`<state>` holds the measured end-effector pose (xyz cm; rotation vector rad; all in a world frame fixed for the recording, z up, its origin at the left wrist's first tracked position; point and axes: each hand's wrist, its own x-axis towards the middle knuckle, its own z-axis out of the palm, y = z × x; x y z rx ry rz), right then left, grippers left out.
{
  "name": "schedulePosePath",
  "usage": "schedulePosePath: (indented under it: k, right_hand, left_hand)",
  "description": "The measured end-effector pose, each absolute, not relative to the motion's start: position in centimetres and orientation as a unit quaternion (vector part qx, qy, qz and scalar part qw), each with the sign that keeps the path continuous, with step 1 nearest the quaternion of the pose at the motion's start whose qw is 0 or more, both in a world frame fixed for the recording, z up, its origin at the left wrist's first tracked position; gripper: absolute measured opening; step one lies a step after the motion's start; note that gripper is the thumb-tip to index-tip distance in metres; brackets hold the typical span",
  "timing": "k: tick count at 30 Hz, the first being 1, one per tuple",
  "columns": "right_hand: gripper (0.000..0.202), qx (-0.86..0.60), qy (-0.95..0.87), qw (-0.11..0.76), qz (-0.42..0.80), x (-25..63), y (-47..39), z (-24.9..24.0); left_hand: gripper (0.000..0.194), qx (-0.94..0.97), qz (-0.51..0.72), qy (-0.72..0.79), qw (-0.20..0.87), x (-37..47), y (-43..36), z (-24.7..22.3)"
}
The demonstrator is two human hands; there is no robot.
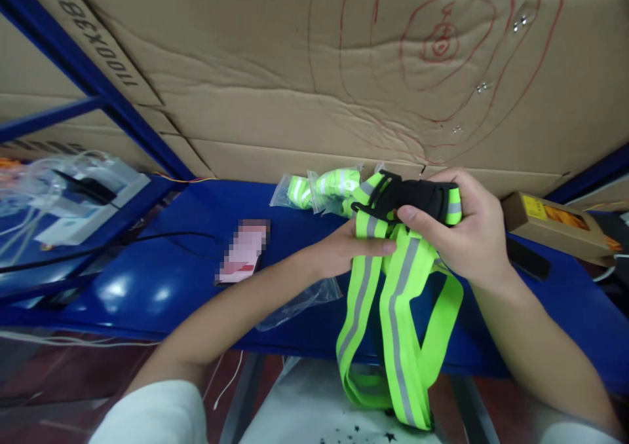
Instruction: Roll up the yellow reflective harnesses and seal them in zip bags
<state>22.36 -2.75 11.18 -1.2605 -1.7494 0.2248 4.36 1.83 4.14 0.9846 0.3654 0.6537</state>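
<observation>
Strap, lime with grey stripe, is unbagged, loops hanging past blue table | left hand: fingers hold strap | right hand: fingers grip black buckle, perhaps clipped | lime bundles sit bagged behind

Cardboard panel stands behind rear edge of tabletop. Two bagged rolls side by side nr rear edge, approx. ctr. Phone L of ctr, btwn rear & front edges. Empty bag nr front edge, R of phone & closer to wearer. Strap above tabletop, R of empty bag, lower loops hanging past front edge. Box twd rear R corner; flat device just before it. Far L: cable tangle w/ casing.
</observation>
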Motion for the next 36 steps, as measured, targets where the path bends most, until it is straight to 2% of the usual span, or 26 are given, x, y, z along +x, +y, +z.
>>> schedulePosePath:
  k: [6,12,17,22,24,28,30,34,36]
  right_hand:
    - [0.031,-0.497,-0.746,0.437,0.066,22.5,-2.7,10.8]
    - [0.025,-0.370,-0.837,0.401,0.029,23.5,-2.4,11.0]
    - [0.030,-0.317,-0.861,0.397,0.009,23.9,-2.5,11.1]
    - [0.032,-0.266,-0.895,0.358,0.030,24.9,-1.5,11.3]
    - [0.033,-0.258,-0.905,0.337,0.033,25.3,-1.2,11.5]
    - [0.040,-0.259,-0.914,0.309,0.042,25.5,-1.4,12.0]
    - [0.044,-0.262,-0.919,0.290,0.056,25.5,-1.6,12.1]
    - [0.045,-0.269,-0.920,0.233,0.163,26.1,-1.5,12.4]
    - [0.048,-0.282,-0.891,0.263,0.239,26.7,-1.1,12.5]
  left_hand:
    - [0.058,0.397,0.216,0.087,0.888,5.3,1.0,3.4]
    - [0.036,0.412,0.237,0.098,0.874,5.0,0.9,4.1]
    - [0.038,0.382,0.151,0.023,0.911,5.3,0.0,4.4]
    - [0.029,0.368,0.158,0.065,0.914,5.2,-0.5,4.4]
    - [0.036,0.375,0.164,0.070,0.910,4.9,-0.3,4.6]
    - [0.071,0.395,0.164,0.066,0.901,4.6,0.2,4.9]
    - [0.082,0.395,0.163,0.108,0.898,4.7,0.3,4.8]
    - [0.087,0.401,0.187,0.182,0.878,5.1,0.6,4.3]
    - [0.080,0.411,0.215,0.167,0.870,5.2,0.7,4.1]
